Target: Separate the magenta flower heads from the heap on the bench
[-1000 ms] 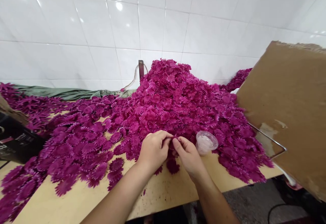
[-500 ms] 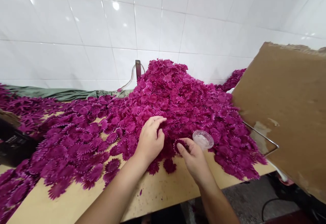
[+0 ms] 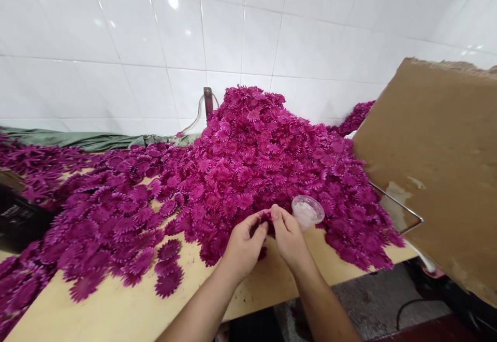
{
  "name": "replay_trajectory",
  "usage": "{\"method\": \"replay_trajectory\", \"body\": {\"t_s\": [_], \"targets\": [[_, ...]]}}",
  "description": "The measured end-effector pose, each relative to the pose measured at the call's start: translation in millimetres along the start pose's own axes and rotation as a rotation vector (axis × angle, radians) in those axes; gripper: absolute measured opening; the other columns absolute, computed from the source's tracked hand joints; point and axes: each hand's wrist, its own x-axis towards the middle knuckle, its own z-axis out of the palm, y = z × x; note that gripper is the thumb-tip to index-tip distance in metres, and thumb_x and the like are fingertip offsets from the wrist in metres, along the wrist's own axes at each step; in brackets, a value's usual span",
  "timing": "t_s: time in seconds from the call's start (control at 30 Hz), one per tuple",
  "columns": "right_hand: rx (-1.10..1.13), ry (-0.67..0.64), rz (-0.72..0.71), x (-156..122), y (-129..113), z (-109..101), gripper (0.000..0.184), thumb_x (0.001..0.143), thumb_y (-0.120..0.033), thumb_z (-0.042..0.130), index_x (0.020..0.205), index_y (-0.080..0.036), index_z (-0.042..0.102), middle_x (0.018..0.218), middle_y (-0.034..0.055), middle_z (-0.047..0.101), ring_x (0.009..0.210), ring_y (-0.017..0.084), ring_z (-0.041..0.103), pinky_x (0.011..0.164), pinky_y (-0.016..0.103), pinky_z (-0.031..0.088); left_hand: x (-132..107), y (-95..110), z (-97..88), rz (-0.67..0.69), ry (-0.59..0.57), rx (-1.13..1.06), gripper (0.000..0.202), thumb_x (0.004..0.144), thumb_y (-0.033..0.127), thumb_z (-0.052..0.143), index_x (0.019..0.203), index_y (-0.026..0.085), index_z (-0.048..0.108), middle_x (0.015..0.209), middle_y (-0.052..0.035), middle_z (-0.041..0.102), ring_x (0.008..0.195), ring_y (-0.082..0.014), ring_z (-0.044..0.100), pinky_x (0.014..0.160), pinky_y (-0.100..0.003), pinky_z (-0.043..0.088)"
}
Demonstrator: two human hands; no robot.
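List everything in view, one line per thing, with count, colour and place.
flower heap: one, too many flowers to count, magenta, centre, spreading left
single flower: one, magenta, at the heap's near edge
cup: one, clear, just right of the single flower
cardboard: one sheet, brown, tilted at right
cloth: one, green, back left
box: one, black, far left
table: one, pale wood
wall: one, white tiles, behind
left hand: one, pinching the single flower
right hand: one, pinching the single flower

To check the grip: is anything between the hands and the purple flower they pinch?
Nothing visible is. The left hand and right hand both touch the flower directly; the clear cup sits to its right.
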Motion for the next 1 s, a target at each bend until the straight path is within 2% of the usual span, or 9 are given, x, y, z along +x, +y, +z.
{"method": "replay_trajectory", "body": {"t_s": [0.13, 0.2, 0.3, 0.4, 0.5, 0.6, 0.73, 0.87, 1.0], "targets": [[-0.211, 0.056, -0.112, -6, -6, -2, 0.024, 0.078, -0.039, 0.047, 0.086, -0.017, 0.052, 0.079, 0.0055, 0.054, 0.072, 0.017, 0.052, 0.067, 0.031, 0.044, 2, 0, -7.1, -0.032, 0.063, -0.066, 0.021, 0.074, 0.021, 0.048, 0.084, 0.014, 0.064, 0.085, -0.0067, 0.069, 0.084, -0.0196, 0.061, 0.081, -0.035, 0.047], [-0.307, 0.092, -0.211, -7, -11, -4, 0.031, 0.073, -0.034, 0.057, 0.099, -0.017, 0.052, 0.088, 0.0076, 0.053, 0.078, 0.019, 0.052, 0.071, 0.033, 0.044, 2, 0, -10.9, -0.035, 0.101, -0.046, 0.018, 0.071, 0.021, 0.049, 0.080, 0.014, 0.063, 0.078, -0.0051, 0.069, 0.074, -0.0176, 0.061, 0.074, -0.033, 0.049], [-0.359, -0.068, -0.359, -7, -19, -5, 0.030, 0.074, -0.024, 0.055, 0.104, -0.019, 0.055, 0.094, 0.0080, 0.054, 0.086, 0.020, 0.052, 0.077, 0.035, 0.044, 0, 0, -14.6, -0.014, 0.108, -0.023, 0.014, 0.067, 0.018, 0.050, 0.075, 0.015, 0.061, 0.070, -0.0020, 0.066, 0.064, -0.0139, 0.058, 0.066, -0.027, 0.048], [-0.363, -0.150, -0.383, -7, -24, -1, 0.019, 0.078, -0.017, 0.048, 0.091, -0.020, 0.062, 0.085, 0.0061, 0.059, 0.081, 0.018, 0.055, 0.075, 0.032, 0.044, -1, 2, -16.4, -0.011, 0.122, 0.036, 0.010, 0.067, 0.021, 0.050, 0.068, 0.016, 0.058, 0.061, 0.0005, 0.059, 0.058, -0.0116, 0.052, 0.058, -0.022, 0.044], [-0.360, -0.057, -0.338, -4, -26, 2, 0.018, 0.080, -0.018, 0.046, 0.078, -0.019, 0.063, 0.075, 0.0042, 0.062, 0.070, 0.016, 0.058, 0.067, 0.028, 0.045, -2, 7, -18.5, -0.069, 0.129, 0.120, 0.019, 0.071, 0.030, 0.049, 0.058, 0.017, 0.050, 0.050, 0.0044, 0.046, 0.047, -0.0090, 0.041, 0.047, -0.021, 0.036], [-0.372, 0.152, -0.275, 11, -27, -6, 0.019, 0.079, -0.023, 0.044, 0.071, -0.018, 0.061, 0.064, 0.0025, 0.063, 0.061, 0.015, 0.058, 0.061, 0.028, 0.044, -3, 11, -24.1, -0.078, 0.149, 0.138, 0.026, 0.071, 0.036, 0.048, 0.054, 0.018, 0.042, 0.048, 0.0065, 0.037, 0.045, -0.0080, 0.034, 0.045, -0.020, 0.031], [-0.324, 0.410, -0.206, 44, -27, -26, 0.019, 0.076, -0.027, 0.045, 0.079, -0.016, 0.060, 0.066, 0.0051, 0.064, 0.064, 0.019, 0.061, 0.064, 0.033, 0.048, -7, 11, -33.6, -0.104, 0.216, 0.127, 0.031, 0.067, 0.044, 0.051, 0.054, 0.018, 0.041, 0.051, 0.0065, 0.034, 0.050, -0.0086, 0.033, 0.050, -0.021, 0.031], [-0.459, 0.234, -0.323, 47, -33, -22, 0.037, 0.068, -0.022, 0.054, 0.103, -0.010, 0.057, 0.114, 0.0192, 0.054, 0.111, 0.030, 0.047, 0.091, 0.046, 0.038, -8, 11, -34.2, -0.116, 0.233, 0.101, 0.038, 0.063, 0.051, 0.054, 0.051, 0.018, 0.039, 0.049, 0.0074, 0.030, 0.048, -0.0079, 0.030, 0.048, -0.021, 0.028], [-0.334, -0.131, -0.246, 17, -40, 1, 0.032, 0.072, -0.031, 0.055, 0.100, -0.015, 0.059, 0.103, 0.0124, 0.062, 0.098, 0.023, 0.055, 0.085, 0.040, 0.044, -2, 13, -33.6, -0.103, 0.235, 0.002, 0.044, 0.060, 0.054, 0.058, 0.048, 0.019, 0.035, 0.046, 0.0085, 0.028, 0.044, -0.0063, 0.027, 0.042, -0.019, 0.026]]}}
